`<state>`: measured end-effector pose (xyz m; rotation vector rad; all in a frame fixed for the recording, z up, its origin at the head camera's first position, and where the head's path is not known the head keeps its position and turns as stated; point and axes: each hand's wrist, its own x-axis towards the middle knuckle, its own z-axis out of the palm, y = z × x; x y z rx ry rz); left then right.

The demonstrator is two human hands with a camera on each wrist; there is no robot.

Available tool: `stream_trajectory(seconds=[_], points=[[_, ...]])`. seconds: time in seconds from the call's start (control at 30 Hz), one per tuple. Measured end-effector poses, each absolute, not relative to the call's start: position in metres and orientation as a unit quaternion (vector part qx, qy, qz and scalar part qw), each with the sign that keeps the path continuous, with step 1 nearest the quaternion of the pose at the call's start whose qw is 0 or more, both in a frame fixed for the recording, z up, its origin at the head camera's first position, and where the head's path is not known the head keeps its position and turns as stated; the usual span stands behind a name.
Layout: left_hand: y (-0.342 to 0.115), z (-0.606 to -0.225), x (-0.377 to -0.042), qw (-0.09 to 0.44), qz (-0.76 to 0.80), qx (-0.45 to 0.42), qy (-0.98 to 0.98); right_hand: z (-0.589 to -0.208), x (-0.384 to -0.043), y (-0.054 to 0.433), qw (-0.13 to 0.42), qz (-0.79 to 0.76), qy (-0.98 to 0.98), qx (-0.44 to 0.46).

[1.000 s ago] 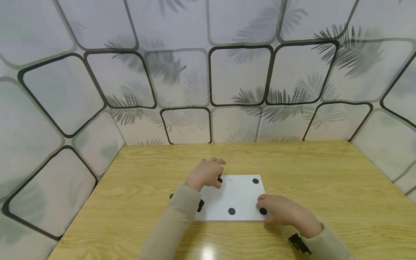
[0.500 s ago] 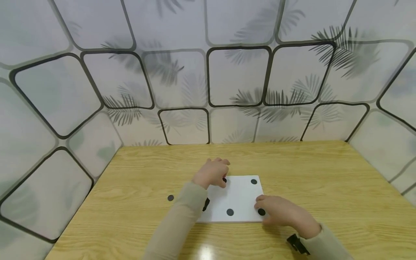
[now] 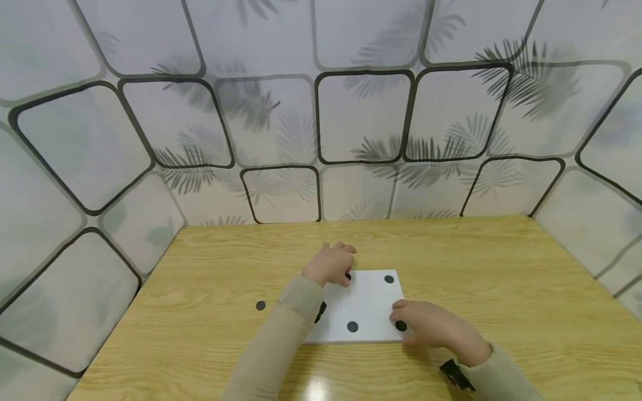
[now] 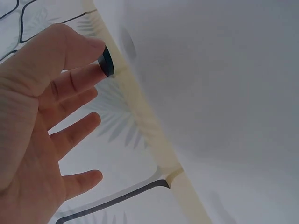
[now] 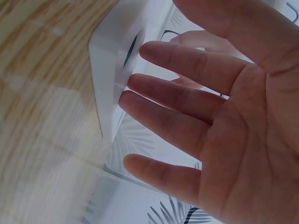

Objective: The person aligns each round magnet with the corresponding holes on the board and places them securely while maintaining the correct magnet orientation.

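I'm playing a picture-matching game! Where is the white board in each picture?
Head: the white board is below the middle, slightly right.
Left wrist: it fills most of the right side.
Right wrist: upper part, left of the middle.
Shared landmark: the leafy backdrop.

L hand [image 3: 331, 264], w/ pinched blk disc [image 4: 107, 62], moved right vs. white board [image 3: 371, 303]; L sleeve [image 3: 278, 340] now clear of loose disc [image 3: 260, 305].

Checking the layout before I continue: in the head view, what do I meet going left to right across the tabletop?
Loose dark disc → left hand → near-edge disc on the white board → far-corner disc on the same board → right hand.
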<state>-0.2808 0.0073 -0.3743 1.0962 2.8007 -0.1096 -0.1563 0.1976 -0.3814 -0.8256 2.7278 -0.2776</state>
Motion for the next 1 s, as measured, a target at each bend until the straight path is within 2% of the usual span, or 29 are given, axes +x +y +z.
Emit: stream_trajectory(seconds=[1.0], points=[[0.0141,-0.3790,-0.2868,0.088,-0.031,0.352,0.931,-0.3822,-0.1554,0.1959,0.143,-0.089,0.949,-0.267]])
